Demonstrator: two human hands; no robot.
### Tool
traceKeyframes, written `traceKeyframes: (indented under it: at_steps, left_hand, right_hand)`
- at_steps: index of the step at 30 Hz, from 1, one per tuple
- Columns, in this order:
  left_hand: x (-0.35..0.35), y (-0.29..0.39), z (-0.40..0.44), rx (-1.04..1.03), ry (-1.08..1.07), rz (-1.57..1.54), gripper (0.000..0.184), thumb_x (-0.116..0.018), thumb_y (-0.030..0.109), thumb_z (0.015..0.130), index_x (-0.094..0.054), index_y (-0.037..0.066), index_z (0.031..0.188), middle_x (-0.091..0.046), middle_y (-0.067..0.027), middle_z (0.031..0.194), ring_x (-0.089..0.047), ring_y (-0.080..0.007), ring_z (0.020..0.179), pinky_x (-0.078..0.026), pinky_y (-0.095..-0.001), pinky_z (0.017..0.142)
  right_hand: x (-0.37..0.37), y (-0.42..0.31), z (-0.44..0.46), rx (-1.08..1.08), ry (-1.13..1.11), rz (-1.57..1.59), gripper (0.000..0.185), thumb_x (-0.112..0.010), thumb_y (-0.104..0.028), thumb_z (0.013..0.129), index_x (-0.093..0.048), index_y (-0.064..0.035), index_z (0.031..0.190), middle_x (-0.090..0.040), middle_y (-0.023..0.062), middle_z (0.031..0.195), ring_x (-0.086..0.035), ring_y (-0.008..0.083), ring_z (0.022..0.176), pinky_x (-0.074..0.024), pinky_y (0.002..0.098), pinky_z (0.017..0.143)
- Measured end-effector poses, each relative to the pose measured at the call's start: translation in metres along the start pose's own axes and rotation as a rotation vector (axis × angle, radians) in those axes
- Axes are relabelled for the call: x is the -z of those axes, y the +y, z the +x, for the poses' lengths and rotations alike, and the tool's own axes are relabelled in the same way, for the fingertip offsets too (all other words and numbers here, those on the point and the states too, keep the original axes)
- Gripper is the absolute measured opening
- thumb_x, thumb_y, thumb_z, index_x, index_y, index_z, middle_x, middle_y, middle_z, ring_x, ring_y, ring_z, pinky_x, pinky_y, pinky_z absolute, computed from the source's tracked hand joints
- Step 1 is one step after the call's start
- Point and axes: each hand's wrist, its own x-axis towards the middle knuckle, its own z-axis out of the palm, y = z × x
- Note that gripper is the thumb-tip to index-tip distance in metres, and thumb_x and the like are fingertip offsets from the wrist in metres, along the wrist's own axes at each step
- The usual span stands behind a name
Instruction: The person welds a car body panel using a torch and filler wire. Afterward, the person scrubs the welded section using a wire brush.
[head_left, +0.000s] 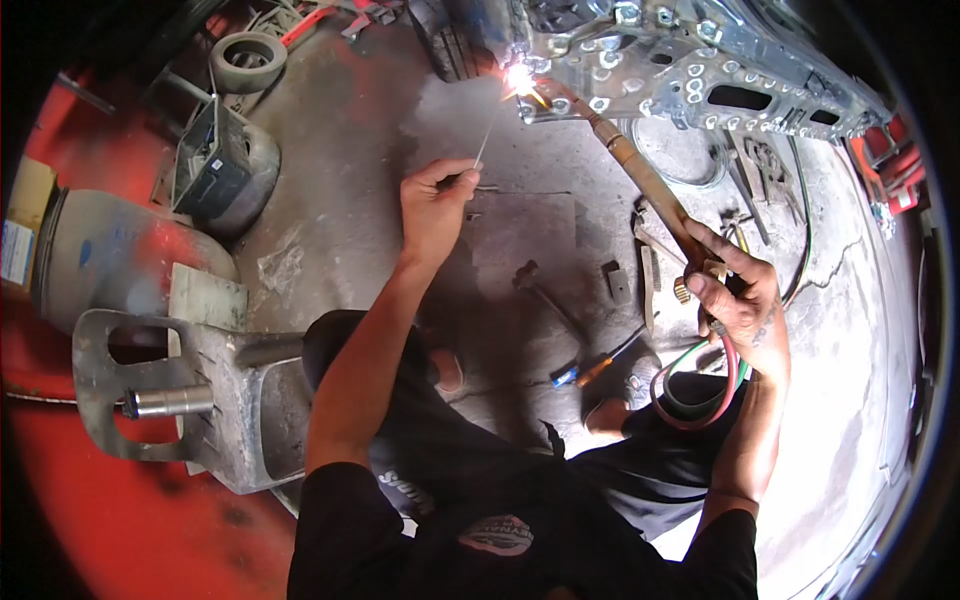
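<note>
Pinched in my left hand (438,205) is a thin filler rod (489,138), its far end running up toward a bright flame. My right hand (735,295) is wrapped around the handle of a gas welding torch (650,182), whose nozzle reaches up and left to the same glowing spot. Red and green hoses (728,385) loop below that hand. The flame (520,82) burns at the lower left edge of a bare metal car panel (650,75) with many round marks and slots. Glare hides the exact point where rod, nozzle and panel meet.
On the floor lie a hammer (545,295), a screwdriver (597,372), a small metal block (617,283) and coiled wire (690,150). To my left are a plastic chair (225,400), a grey drum (110,255), a black battery box (215,165) and a tyre (248,62).
</note>
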Motion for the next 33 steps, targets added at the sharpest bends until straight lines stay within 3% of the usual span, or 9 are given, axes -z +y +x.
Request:
traceKeyframes:
  at_steps: [8,14,17,33]
  left_hand:
    - [-0.020,0.020,-0.007,-0.211,-0.007,0.274,0.012,-0.069,-0.002,0.090,-0.074,-0.001,0.101,-0.068,-0.0071,0.087,-0.064,-0.0157,0.083,-0.049,-0.0283,0.076]
    - [-0.016,0.027,0.007,-0.349,-0.075,0.598,0.014,-0.066,-0.001,0.088,-0.073,-0.002,0.101,-0.067,-0.0155,0.091,-0.066,-0.0324,0.084,-0.050,-0.0377,0.076]
    - [-0.015,0.027,0.014,-0.369,-0.046,0.594,0.015,-0.066,0.000,0.087,-0.073,-0.002,0.100,-0.068,-0.0171,0.094,-0.066,-0.0374,0.086,-0.051,-0.0409,0.078]
    - [-0.012,0.021,0.030,-0.349,-0.062,0.613,0.016,-0.065,-0.001,0.087,-0.074,-0.001,0.100,-0.070,-0.0166,0.099,-0.067,-0.0378,0.091,-0.051,-0.0413,0.082]
  right_hand:
    - [0.008,-0.037,-0.006,0.033,0.026,-0.137,0.054,-0.077,-0.018,0.090,-0.061,-0.0014,0.139,-0.059,-0.0008,0.080,-0.054,0.0057,0.056,-0.0440,0.0211,0.047]
    - [0.014,-0.087,-0.003,0.056,-0.018,-0.262,0.055,-0.075,-0.024,0.091,-0.060,0.0016,0.138,-0.059,0.0003,0.073,-0.054,0.0061,0.053,-0.0418,0.0214,0.046]
    - [0.010,-0.100,0.003,0.046,-0.009,-0.306,0.055,-0.074,-0.026,0.092,-0.060,0.0013,0.138,-0.060,0.0007,0.073,-0.054,0.0070,0.050,-0.0422,0.0222,0.045]
    - [0.004,-0.117,0.024,0.116,-0.036,-0.364,0.055,-0.073,-0.029,0.094,-0.061,0.0055,0.135,-0.063,0.0053,0.075,-0.057,0.0081,0.050,-0.0441,0.0229,0.045]
